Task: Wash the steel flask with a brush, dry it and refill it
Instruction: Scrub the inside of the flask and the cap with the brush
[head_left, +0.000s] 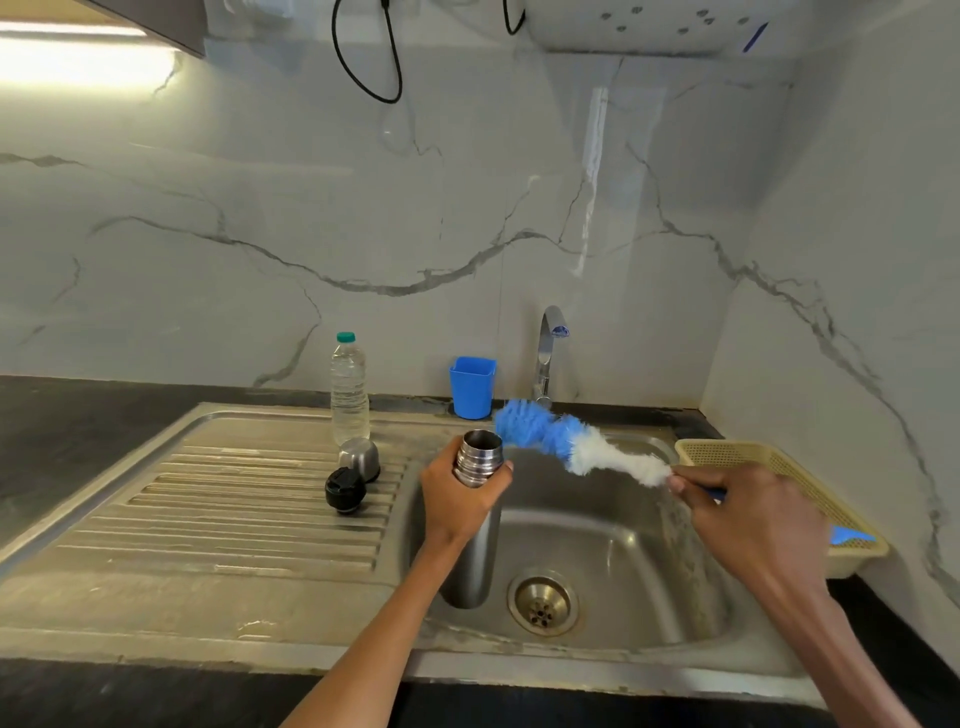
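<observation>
In the head view, the left hand (460, 501) is wrapping its fingers round the upper body of the steel flask (475, 512), just under the threaded neck, and holding it upright over the sink basin (613, 551), mouth open and lid off. The right hand (748, 519) is pinching the blue handle of the bottle brush (563, 441) close to the white bristles, with the blue bristle head hovering just beside the flask's mouth and not yet inside it. To do this step well, I judge the brush tip should be lined up straight over the opening and fed in along the flask's axis, the left hand keeping the body firm and low over the basin so that any splash is falling into the sink (tilting the flask slightly toward the brush hand would probably ease entry). The screw stopper (345, 490) and steel cap (359, 457) are lying on the drainboard (208, 499), with a plastic water bottle (349, 389) standing behind them. Most of the brush handle is hiding behind the right hand; its far end seems to be showing over the yellow basket (810, 478). The flask's inside is not showing, the tap (548, 353) is showing no visible stream, and whether the bristles are wet or soapy is impossible to tell.
</observation>
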